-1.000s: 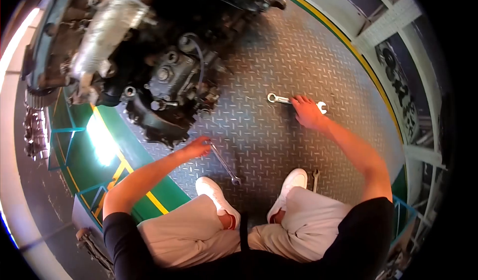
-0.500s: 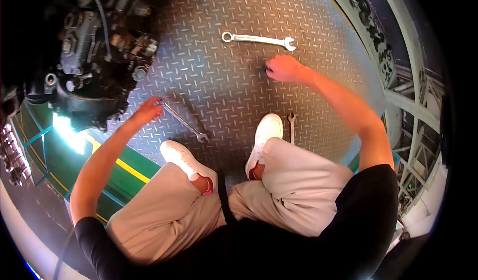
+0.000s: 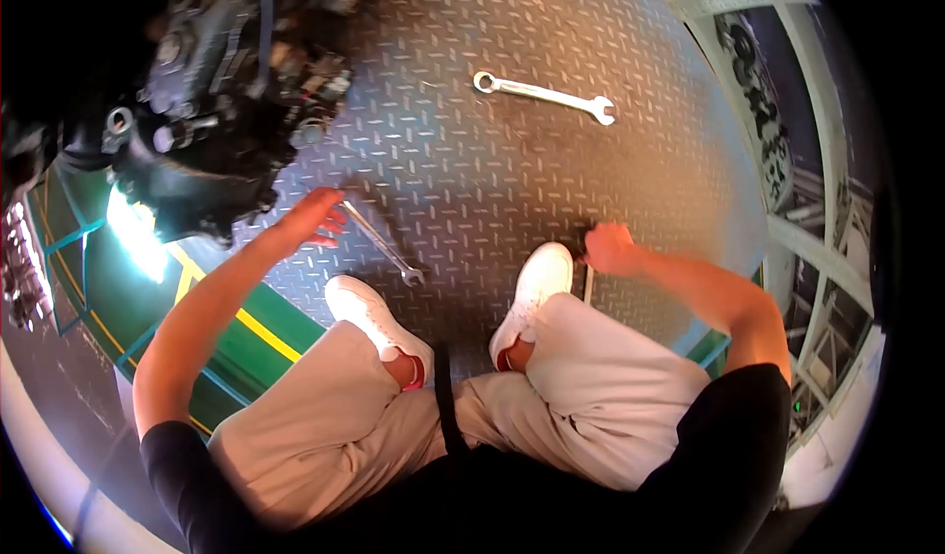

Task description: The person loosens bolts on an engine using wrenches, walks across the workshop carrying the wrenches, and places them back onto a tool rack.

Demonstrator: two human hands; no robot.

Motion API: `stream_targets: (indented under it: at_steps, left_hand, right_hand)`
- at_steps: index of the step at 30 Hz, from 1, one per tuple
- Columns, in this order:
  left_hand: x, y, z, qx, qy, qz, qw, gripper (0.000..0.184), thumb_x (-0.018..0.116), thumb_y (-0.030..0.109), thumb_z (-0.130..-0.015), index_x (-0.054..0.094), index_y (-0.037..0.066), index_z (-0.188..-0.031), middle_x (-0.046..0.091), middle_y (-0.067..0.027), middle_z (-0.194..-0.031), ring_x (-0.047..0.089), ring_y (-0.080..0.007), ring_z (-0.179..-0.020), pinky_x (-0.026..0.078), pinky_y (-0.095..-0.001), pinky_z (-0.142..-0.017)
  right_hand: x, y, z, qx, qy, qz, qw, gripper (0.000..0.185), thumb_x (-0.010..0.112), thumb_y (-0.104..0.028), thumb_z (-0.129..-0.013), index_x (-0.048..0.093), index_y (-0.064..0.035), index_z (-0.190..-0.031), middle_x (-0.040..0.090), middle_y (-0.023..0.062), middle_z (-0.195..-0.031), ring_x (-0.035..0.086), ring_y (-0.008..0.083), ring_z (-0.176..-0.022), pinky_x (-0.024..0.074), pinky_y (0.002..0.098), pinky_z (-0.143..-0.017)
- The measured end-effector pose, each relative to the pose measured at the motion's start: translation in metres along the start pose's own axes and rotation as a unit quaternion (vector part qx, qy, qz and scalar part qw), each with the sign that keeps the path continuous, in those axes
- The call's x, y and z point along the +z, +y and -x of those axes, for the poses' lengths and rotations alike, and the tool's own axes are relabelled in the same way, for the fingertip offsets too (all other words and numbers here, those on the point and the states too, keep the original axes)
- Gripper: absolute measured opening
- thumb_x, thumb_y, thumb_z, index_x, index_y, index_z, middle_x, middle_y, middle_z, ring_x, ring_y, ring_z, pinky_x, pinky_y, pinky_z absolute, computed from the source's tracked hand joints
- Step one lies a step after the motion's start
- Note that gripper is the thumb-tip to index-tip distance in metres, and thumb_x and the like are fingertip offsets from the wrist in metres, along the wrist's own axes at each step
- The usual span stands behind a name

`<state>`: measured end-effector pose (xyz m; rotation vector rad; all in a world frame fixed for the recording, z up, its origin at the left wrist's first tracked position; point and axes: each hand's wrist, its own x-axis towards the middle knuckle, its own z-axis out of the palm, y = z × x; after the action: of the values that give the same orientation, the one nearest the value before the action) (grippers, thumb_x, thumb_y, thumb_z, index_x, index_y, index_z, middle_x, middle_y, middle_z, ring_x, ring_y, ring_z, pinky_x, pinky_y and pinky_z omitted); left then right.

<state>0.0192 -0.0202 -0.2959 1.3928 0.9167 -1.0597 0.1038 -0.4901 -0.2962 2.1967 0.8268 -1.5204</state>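
Note:
My left hand grips the upper end of a slim silver wrench, which slants down toward my left shoe. At the right, my right hand is closed around the upper end of a small wrench beside my right shoe; the fingers hide that end. A larger combination wrench lies farther out on the patterned metal floor, touched by neither hand.
A dark engine assembly fills the upper left. My white shoes are on the metal floor. Green flooring with yellow lines shows at the left, and a pale metal frame stands at the right.
My right hand has left the larger wrench, which now lies on the floor, and has come back to the small wrench by my right shoe. The left hand still has its wrench. The view has shifted.

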Motion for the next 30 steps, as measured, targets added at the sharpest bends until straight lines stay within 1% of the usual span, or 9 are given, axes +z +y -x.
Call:
stream_targets:
  at_steps: [8,14,16,17,19,21,25,28,30]
  left_hand:
    - [0.005,0.002,0.010,0.017,-0.001,-0.011,1.000,0.046,0.047,0.040,-0.085,0.037,0.011,-0.120,0.053,-0.0092,-0.092,0.054,-0.0174,-0.081,0.051,-0.0314,-0.065]
    - [0.006,0.002,0.017,0.038,0.024,-0.041,0.998,0.041,0.044,0.036,-0.088,0.039,0.011,-0.119,0.055,-0.0085,-0.091,0.055,-0.0164,-0.078,0.048,-0.0291,-0.063]
    - [0.003,0.000,0.014,0.047,0.016,-0.064,0.997,0.039,0.042,0.037,-0.088,0.041,0.010,-0.117,0.056,-0.0078,-0.090,0.055,-0.0157,-0.076,0.047,-0.0281,-0.064]
    - [0.003,-0.001,0.014,0.049,0.016,-0.064,0.997,0.039,0.042,0.037,-0.088,0.041,0.010,-0.117,0.056,-0.0078,-0.090,0.055,-0.0157,-0.076,0.047,-0.0281,-0.064]
    - [0.003,-0.002,0.016,0.067,0.015,-0.090,0.994,0.038,0.041,0.037,-0.088,0.045,0.009,-0.113,0.057,-0.0070,-0.089,0.055,-0.0150,-0.076,0.047,-0.0276,-0.065]
    - [0.005,-0.002,0.019,0.068,0.003,-0.097,0.993,0.037,0.041,0.037,-0.088,0.047,0.009,-0.111,0.057,-0.0066,-0.089,0.055,-0.0146,-0.076,0.046,-0.0275,-0.066]
    - [0.018,0.002,0.028,0.088,-0.029,-0.135,0.986,0.035,0.041,0.038,-0.088,0.051,0.009,-0.106,0.057,-0.0052,-0.089,0.055,-0.0140,-0.077,0.045,-0.0272,-0.067]
    - [0.023,0.005,0.037,0.129,-0.060,-0.198,0.970,0.037,0.041,0.040,-0.089,0.052,0.009,-0.104,0.057,-0.0049,-0.088,0.054,-0.0138,-0.078,0.045,-0.0270,-0.069]
    - [0.028,0.016,0.049,0.154,-0.076,-0.289,0.942,0.039,0.041,0.042,-0.089,0.053,0.008,-0.104,0.057,-0.0047,-0.088,0.054,-0.0140,-0.081,0.045,-0.0271,-0.070]
  right_hand:
    - [0.005,-0.008,-0.004,0.060,-0.010,0.006,0.998,0.037,0.055,-0.036,-0.070,0.066,-0.0038,-0.083,0.063,0.0157,-0.087,0.061,0.0292,-0.083,0.0497,0.0389,-0.070]
    - [0.005,-0.002,-0.017,0.090,-0.011,-0.041,0.995,0.031,0.055,-0.024,-0.072,0.064,-0.0023,-0.092,0.062,0.0164,-0.095,0.060,0.0296,-0.088,0.0494,0.0381,-0.071]
    - [0.009,0.009,-0.029,-0.050,0.069,-0.020,0.996,0.024,0.053,-0.016,-0.068,0.065,-0.0028,-0.084,0.063,0.0174,-0.085,0.062,0.0296,-0.079,0.0494,0.0388,-0.065]
    - [0.007,0.014,-0.033,-0.048,0.071,-0.019,0.996,0.024,0.053,-0.016,-0.068,0.065,-0.0028,-0.084,0.063,0.0174,-0.085,0.062,0.0296,-0.079,0.0494,0.0388,-0.065]
    - [-0.008,0.022,-0.041,-0.200,0.009,-0.098,0.975,0.020,0.055,-0.012,-0.064,0.065,-0.0036,-0.078,0.062,0.0174,-0.074,0.060,0.0315,-0.068,0.0468,0.0406,-0.059]
    - [-0.022,0.023,-0.049,-0.222,-0.018,-0.121,0.967,0.016,0.051,-0.009,-0.063,0.065,-0.0041,-0.070,0.062,0.0153,-0.068,0.061,0.0279,-0.066,0.0472,0.0382,-0.058]
    - [-0.114,0.000,-0.015,-0.260,0.098,-0.197,0.940,0.015,0.053,-0.010,-0.068,0.063,-0.0057,-0.078,0.062,0.0126,-0.067,0.060,0.0258,-0.062,0.0467,0.0368,-0.059]
    - [-0.171,-0.022,0.005,-0.256,0.158,-0.194,0.934,0.014,0.054,-0.013,-0.072,0.061,-0.0049,-0.081,0.061,0.0143,-0.070,0.059,0.0289,-0.064,0.0460,0.0386,-0.060]
    - [-0.196,-0.034,0.010,-0.268,0.298,-0.149,0.904,0.013,0.053,-0.014,-0.075,0.059,-0.0038,-0.081,0.061,0.0159,-0.073,0.058,0.0325,-0.065,0.0452,0.0404,-0.060]
